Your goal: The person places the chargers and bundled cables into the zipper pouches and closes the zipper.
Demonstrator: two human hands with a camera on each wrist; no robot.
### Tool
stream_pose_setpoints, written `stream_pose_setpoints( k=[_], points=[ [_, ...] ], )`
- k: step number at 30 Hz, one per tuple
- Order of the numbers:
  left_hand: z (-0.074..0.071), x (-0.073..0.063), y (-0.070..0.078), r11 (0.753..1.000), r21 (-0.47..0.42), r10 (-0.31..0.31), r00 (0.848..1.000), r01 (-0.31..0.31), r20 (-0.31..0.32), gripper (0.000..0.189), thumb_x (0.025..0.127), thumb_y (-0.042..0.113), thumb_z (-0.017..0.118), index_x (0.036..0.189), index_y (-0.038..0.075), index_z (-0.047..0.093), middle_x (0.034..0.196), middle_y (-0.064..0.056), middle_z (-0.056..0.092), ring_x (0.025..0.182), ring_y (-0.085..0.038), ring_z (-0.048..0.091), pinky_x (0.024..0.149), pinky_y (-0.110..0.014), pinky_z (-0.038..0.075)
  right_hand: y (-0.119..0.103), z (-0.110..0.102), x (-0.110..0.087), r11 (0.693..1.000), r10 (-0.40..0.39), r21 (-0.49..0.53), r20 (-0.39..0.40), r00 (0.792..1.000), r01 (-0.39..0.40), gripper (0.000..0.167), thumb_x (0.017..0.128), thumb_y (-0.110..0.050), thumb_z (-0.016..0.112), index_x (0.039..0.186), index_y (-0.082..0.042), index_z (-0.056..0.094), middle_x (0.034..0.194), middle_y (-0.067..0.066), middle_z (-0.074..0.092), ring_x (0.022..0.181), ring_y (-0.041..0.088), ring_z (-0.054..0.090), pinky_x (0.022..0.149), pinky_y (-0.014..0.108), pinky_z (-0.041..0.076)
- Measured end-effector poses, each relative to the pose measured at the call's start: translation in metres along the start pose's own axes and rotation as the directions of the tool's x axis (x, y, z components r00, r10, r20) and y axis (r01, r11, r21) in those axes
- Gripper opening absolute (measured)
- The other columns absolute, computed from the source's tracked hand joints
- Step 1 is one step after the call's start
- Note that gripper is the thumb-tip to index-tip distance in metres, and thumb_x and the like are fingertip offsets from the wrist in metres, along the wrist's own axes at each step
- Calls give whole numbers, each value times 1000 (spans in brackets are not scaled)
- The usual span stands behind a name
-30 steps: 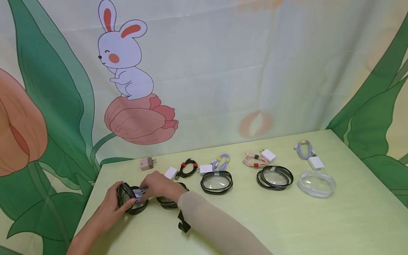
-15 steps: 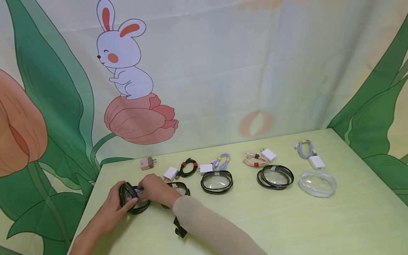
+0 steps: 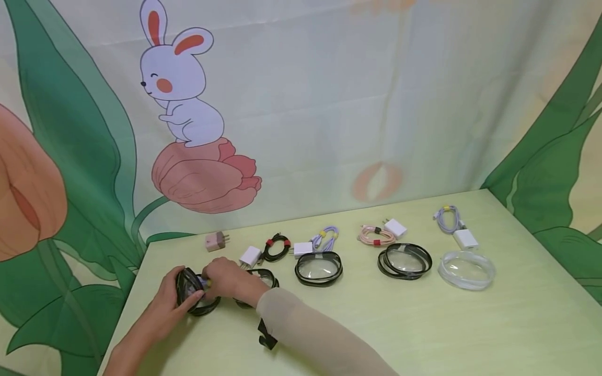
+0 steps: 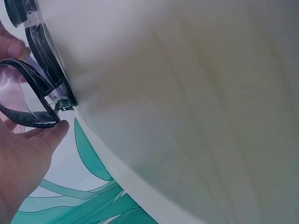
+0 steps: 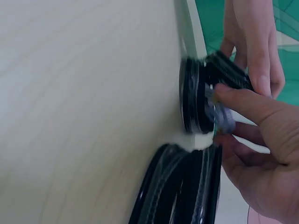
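Lavender cable, pinched by the right hand, seems partway into the zippered pouch gripped by the left hand; pink charger and four other cables lie unpacked.

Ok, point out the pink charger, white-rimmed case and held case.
Pink charger (image 3: pixel 215 242), head view: its body.
White-rimmed case (image 3: pixel 466 270), head view: its clear top.
Held case (image 3: pixel 187 286), head view: its raised lid.
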State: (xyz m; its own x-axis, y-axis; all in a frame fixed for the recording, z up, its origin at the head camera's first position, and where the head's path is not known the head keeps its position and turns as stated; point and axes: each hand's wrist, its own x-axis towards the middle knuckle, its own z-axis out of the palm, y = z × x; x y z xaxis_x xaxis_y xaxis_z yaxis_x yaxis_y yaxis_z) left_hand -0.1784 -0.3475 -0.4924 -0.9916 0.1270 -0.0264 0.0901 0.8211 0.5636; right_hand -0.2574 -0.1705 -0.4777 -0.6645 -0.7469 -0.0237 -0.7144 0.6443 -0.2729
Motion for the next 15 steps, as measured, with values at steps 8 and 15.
stream_pose_setpoints(
  k=[8,15],
  points=[
    [-1,-1,0,1000,-6,22,999,-22,-35,82,104,43,55,153,-5,10,147,-38,27,131,-51,40,98,-63,40,-5,6,1,997,33,64,6,999,-34,32,83,-40,85,103,-18,74,87,-10,68,76,3,56,67,16,46],
    [-2,-3,0,1000,-5,22,999,-23,-37,82,104,43,56,153,-5,11,149,-38,26,131,-51,39,99,-64,40,-5,0,-3,994,4,106,50,999,-10,28,88,-21,83,115,-19,76,101,-9,73,87,4,62,72,16,47]
  ],
)
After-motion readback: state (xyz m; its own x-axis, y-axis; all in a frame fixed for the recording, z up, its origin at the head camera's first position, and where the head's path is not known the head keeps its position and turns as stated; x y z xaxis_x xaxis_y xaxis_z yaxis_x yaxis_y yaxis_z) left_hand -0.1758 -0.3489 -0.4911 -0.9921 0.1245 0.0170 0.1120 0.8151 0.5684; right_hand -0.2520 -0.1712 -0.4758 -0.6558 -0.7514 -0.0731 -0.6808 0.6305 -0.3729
